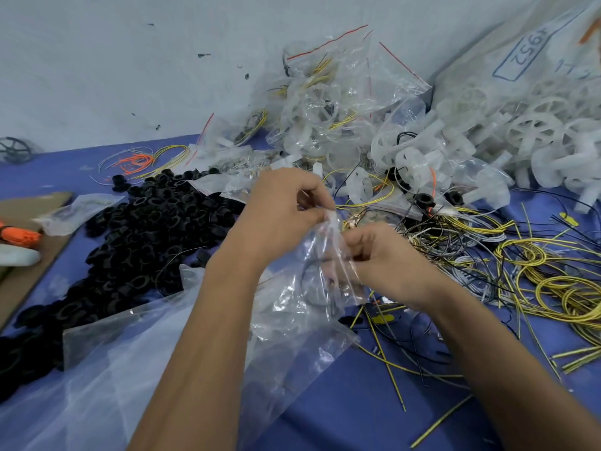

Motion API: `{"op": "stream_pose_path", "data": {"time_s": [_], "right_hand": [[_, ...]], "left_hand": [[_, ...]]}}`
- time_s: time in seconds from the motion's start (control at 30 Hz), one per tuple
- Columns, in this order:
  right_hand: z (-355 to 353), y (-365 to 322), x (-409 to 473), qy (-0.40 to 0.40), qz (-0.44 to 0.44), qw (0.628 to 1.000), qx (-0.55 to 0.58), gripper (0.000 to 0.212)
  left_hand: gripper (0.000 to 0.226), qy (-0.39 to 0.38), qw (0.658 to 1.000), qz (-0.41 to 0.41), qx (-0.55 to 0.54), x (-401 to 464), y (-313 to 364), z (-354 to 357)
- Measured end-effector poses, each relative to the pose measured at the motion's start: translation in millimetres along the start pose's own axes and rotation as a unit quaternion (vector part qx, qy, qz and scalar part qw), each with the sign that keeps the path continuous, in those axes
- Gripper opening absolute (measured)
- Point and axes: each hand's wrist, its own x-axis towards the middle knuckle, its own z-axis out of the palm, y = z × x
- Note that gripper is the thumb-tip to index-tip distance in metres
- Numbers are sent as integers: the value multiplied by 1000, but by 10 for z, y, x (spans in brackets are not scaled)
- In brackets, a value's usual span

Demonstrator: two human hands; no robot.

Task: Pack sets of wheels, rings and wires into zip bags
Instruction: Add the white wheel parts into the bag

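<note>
My left hand and my right hand both pinch the top edge of a small clear zip bag, held above the blue table. Something dark shows faintly through the bag's plastic; I cannot tell what. A heap of black rings lies to the left. White plastic wheels pile up at the back right. Yellow, black and grey wires sprawl on the right. Filled zip bags are stacked against the wall behind my hands.
A large clear plastic bag lies under my left forearm. A cardboard sheet with an orange-handled tool sits at the left edge. A big sack marked 1952 leans at the back right. Orange wires lie near the wall.
</note>
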Motion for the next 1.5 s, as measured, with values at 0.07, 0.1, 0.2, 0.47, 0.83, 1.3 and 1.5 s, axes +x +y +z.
{"op": "stream_pose_path", "data": {"time_s": [0.07, 0.1, 0.2, 0.47, 0.83, 1.3, 1.5], "right_hand": [[-18, -23, -31, -41, 9, 997, -70, 8], [-17, -50, -42, -44, -1, 994, -96, 4], [61, -124, -50, 12, -77, 992, -99, 31], [175, 29, -36, 62, -98, 964, -239, 17], [195, 67, 12, -108, -17, 939, -326, 24], [241, -8, 9, -82, -160, 909, -376, 22], [157, -1, 2, -3, -141, 921, -363, 13]], "left_hand": [[23, -36, 999, 19, -7, -5, 56, 74], [20, -52, 998, 27, -5, -11, 86, 116], [14, -64, 997, 43, -13, -18, 151, 212], [11, -72, 994, 50, -59, -32, 171, 198], [6, -2, 974, -176, 143, -75, -469, -184], [26, 6, 941, -266, 208, -208, -890, -319], [32, -106, 919, -277, 260, -174, -911, -269]]}}
